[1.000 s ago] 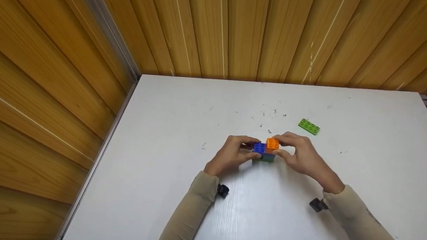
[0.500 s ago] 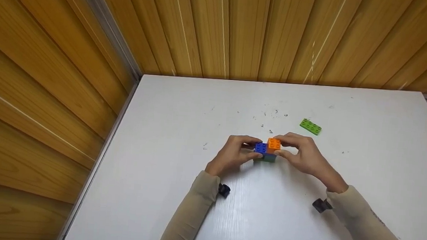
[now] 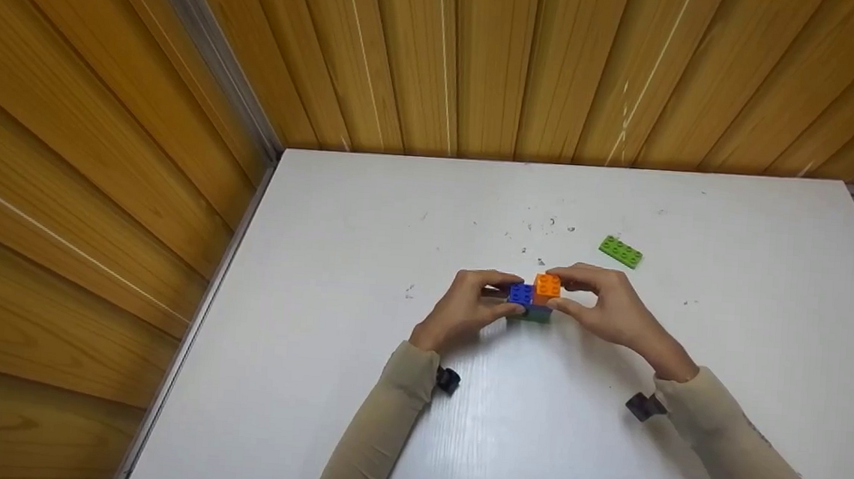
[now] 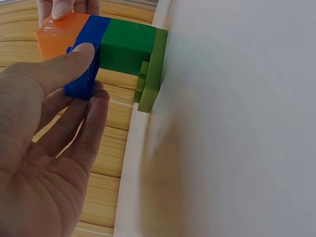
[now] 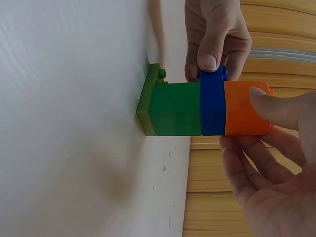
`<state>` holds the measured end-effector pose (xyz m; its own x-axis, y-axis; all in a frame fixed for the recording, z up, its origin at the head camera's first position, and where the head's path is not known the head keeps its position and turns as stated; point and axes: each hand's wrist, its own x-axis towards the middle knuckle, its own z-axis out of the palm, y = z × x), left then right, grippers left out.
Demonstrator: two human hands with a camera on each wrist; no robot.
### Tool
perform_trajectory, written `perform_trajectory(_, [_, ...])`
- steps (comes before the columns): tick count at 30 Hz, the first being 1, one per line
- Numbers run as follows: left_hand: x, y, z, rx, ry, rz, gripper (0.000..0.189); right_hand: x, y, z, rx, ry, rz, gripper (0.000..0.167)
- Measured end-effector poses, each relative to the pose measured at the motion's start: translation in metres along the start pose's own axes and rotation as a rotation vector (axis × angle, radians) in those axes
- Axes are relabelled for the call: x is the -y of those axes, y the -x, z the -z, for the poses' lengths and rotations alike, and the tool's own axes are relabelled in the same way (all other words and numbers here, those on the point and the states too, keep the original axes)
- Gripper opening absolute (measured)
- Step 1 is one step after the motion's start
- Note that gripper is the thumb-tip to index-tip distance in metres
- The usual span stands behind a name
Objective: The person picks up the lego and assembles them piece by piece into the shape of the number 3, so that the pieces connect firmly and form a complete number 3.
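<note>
A small stack of toy building bricks stands on the white table between both hands. At its bottom is an olive-green plate (image 5: 145, 106), with a green brick (image 5: 175, 109) on one end of it. A flat blue brick (image 5: 212, 106) sits on the green one, its left part jutting out over the plate. The orange brick (image 5: 244, 111) tops the right side of the blue brick. My left hand (image 3: 467, 308) pinches the blue brick between thumb and fingers. With thumb and fingertips, my right hand (image 3: 610, 309) grips the orange brick from the right.
A light green flat plate (image 3: 621, 251) with studs lies on the table (image 3: 350, 264) beyond the right hand. Dark scuff marks dot the tabletop behind the stack. Wood-panelled walls (image 3: 484, 63) rise at the back and left edges.
</note>
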<state>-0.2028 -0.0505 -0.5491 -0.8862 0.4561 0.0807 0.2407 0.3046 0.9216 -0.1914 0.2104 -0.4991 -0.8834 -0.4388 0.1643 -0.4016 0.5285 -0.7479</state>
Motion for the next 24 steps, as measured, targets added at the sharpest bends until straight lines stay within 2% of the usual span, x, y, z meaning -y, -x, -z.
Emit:
perform_trajectory(12, [-0.002, 0.001, 0.001, 0.003, -0.018, 0.001, 0.041, 0.001, 0.002, 0.002, -0.031, 0.007, 0.015, 0.041])
perform_trajectory(24, [-0.002, 0.002, 0.001, 0.005, -0.004, 0.01, 0.041, -0.003, 0.006, 0.011, -0.024, 0.023, -0.009, 0.04])
